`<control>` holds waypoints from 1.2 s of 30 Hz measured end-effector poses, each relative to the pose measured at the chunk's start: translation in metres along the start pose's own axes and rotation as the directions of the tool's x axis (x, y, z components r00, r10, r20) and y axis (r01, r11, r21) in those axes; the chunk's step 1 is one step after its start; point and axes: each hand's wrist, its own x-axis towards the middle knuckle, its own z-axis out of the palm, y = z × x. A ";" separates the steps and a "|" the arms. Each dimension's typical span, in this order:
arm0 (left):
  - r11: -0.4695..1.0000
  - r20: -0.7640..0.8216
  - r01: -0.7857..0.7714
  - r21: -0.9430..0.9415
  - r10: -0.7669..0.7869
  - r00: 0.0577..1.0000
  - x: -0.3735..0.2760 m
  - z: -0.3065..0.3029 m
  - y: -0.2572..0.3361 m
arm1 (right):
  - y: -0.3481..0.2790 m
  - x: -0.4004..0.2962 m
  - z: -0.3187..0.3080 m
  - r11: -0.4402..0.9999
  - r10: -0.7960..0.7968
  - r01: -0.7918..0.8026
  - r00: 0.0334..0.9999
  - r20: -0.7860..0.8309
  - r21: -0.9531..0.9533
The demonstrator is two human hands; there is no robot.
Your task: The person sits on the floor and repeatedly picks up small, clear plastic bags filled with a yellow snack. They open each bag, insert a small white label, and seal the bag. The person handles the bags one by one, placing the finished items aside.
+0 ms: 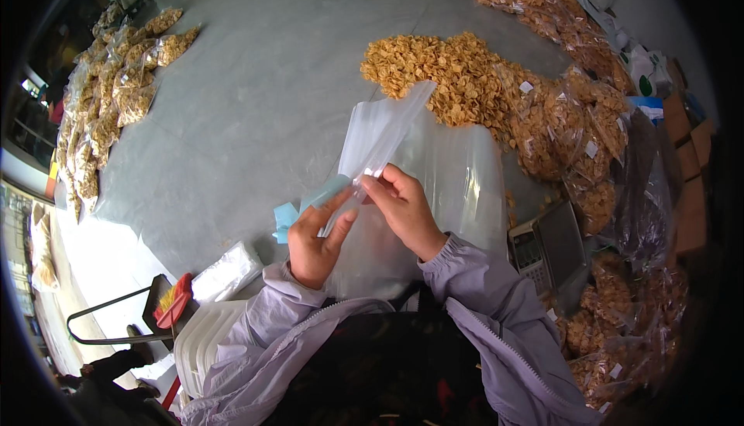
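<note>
A folded bundle of clear plastic bags [372, 129] slants up and away between my two hands. My left hand [317, 246] grips its lower end from the left, with the thumb raised along the near side. My right hand [407, 208] pinches the plastic's edge between thumb and fingers. Beside the left fingers a light blue strip [285, 219] sticks out to the left; its material is unclear. Below both hands spreads a large sheet or bag of clear plastic [462, 182], reaching to the edge of a heap of dried yellow-brown slices [436, 68].
Filled clear bags [552, 118] lie at the right, with a digital scale [558, 243] nearer me. More filled bags [125, 77] line the left. A white packet [226, 272], a red-and-yellow brush [174, 301] and a white plastic stool [200, 339] are at lower left, near a person's legs [119, 362].
</note>
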 end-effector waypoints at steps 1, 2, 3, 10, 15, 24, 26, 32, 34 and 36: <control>0.997 -0.003 0.080 -0.022 -0.080 0.997 0.000 0.002 -0.003 | -0.003 -0.002 -0.002 0.999 0.025 -0.024 1.000 0.015 -0.031; 0.986 -0.004 0.159 -0.044 -0.159 0.987 0.000 0.005 -0.006 | -0.007 -0.006 0.000 1.000 -0.021 0.021 1.000 -0.002 -0.016; 0.971 0.059 0.215 -0.108 -0.209 0.976 -0.004 0.008 -0.015 | -0.009 -0.010 -0.004 0.994 -0.055 0.053 0.998 -0.020 -0.100; 0.684 0.205 0.529 -0.502 -0.500 0.842 -0.002 0.000 -0.058 | -0.043 -0.046 -0.085 0.995 -0.086 0.055 0.883 -0.461 -0.080; 0.555 0.289 0.646 -0.524 -0.598 0.748 -0.002 -0.007 -0.086 | -0.073 -0.095 -0.199 0.988 -0.059 -0.038 0.795 -0.604 -0.147; 0.598 0.072 0.561 -0.573 -0.645 0.761 0.020 -0.043 -0.062 | -0.073 -0.064 -0.165 0.480 -0.464 -0.049 0.833 -0.301 -0.876; 0.602 -0.009 0.422 -0.678 -0.580 0.814 0.023 -0.048 -0.046 | -0.069 -0.038 -0.101 0.687 -0.209 0.117 0.977 -0.042 -0.717; 0.561 0.121 0.333 -0.758 -0.380 0.917 0.024 -0.076 -0.005 | -0.043 0.015 0.039 0.892 -0.167 0.363 0.817 0.552 -0.268; 0.563 0.019 0.316 -0.764 -0.470 0.883 0.028 -0.075 -0.005 | -0.036 0.018 0.047 0.954 0.004 0.171 0.816 0.579 -0.247; 0.517 0.024 0.315 -0.796 -0.493 0.870 0.027 -0.077 -0.007 | -0.029 0.015 0.048 0.979 0.018 0.098 0.829 0.558 -0.178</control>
